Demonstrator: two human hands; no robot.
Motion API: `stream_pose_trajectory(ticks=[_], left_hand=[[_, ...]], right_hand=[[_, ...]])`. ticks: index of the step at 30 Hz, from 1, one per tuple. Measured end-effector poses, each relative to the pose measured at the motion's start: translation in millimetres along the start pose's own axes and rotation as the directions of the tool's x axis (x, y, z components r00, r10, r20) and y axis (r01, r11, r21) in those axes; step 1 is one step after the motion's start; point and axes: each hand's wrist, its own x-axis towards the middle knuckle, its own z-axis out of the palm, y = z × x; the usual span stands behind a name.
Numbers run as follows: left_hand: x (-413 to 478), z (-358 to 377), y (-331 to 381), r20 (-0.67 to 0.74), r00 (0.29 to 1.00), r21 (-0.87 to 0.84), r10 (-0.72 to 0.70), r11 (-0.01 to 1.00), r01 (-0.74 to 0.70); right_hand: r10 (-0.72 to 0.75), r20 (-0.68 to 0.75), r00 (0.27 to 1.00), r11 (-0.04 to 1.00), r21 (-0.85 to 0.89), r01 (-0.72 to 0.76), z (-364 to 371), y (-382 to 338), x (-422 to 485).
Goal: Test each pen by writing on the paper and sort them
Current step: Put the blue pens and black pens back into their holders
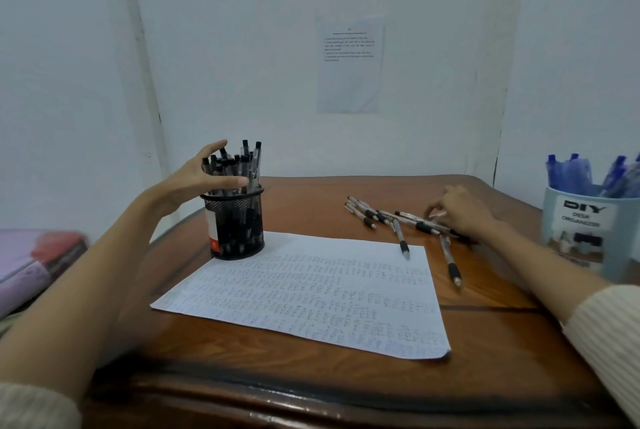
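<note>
On the table [311,376], the written-over paper [311,297] lies centred, with a black mesh cup [237,227] of pens at its far left corner and loose pens [369,214] scattered at its far right. The left hand [194,182], fingers apart, hovers at the cup's pen tops. The right hand [464,212] lies blurred over the loose pens, its grip unclear.

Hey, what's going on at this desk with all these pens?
A person at a wooden table is sorting pens. Their left hand is spread open around the tops of the black pens standing in a mesh cup. Their right hand reaches onto the loose pens lying beyond the paper; it is blurred, so a grip can't be confirmed. The paper is already covered in writing. Blue pens stand in a pale blue organizer on the right.
</note>
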Motion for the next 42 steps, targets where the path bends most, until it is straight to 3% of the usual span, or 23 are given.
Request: stream_pose_trajectory(ticks=[5, 11, 14, 16, 18, 22, 25, 28, 31, 35, 39, 42], left_hand=[[-2, 7, -6, -0.163, 0.985, -0.116, 0.048, 0.991, -0.067], [-5, 17, 4, -0.266, 0.956, -0.169, 0.127, 0.97, -0.176], [-5, 21, 4, -0.314, 0.938, -0.113, 0.145, 0.975, -0.189], [-5, 22, 3, -0.348, 0.923, -0.061, 0.166, 0.978, -0.199], [-5, 24, 4, -0.363, 0.912, -0.023, 0.19, 0.977, -0.213], [-5, 24, 7, -0.387, 0.901, -0.02, 0.194, 0.976, -0.218], [-5, 23, 13, -0.348, 0.922, 0.006, 0.171, 0.984, -0.18], [-3, 24, 15, -0.307, 0.934, 0.097, 0.184, 0.982, -0.161], [-3, 24, 14, -0.31, 0.932, 0.091, 0.186, 0.982, -0.166], [-5, 24, 15, -0.299, 0.937, 0.086, 0.181, 0.983, -0.163], [-4, 23, 15, -0.283, 0.943, 0.076, 0.174, 0.984, -0.159], [-3, 22, 14, -0.279, 0.945, 0.065, 0.168, 0.986, -0.156]], right_hand=[[-0.008, -0.114, 0.993, 0.992, 0.123, 0.022, -4, -11, 1], [0.146, -0.152, 0.978, 0.956, 0.276, -0.099, -11, -17, -3], [0.25, 0.106, 0.963, 0.94, 0.212, -0.267, -8, -23, -3], [0.265, 0.252, 0.931, 0.952, 0.083, -0.293, -11, -30, -5], [0.246, 0.344, 0.906, 0.954, 0.08, -0.29, -20, -36, -6], [0.231, 0.624, 0.747, 0.853, 0.239, -0.464, -48, -33, -16], [0.179, 0.723, 0.667, 0.87, 0.201, -0.451, -54, -25, -20], [0.179, 0.697, 0.694, 0.9, 0.169, -0.402, -51, -24, -18], [0.147, 0.62, 0.77, 0.865, 0.297, -0.404, -43, -25, -16], [0.205, 0.418, 0.885, 0.868, 0.341, -0.362, -32, -33, -16], [0.255, 0.34, 0.905, 0.909, 0.235, -0.344, -23, -39, -17], [0.286, 0.336, 0.897, 0.886, 0.263, -0.381, -26, -34, -15]])
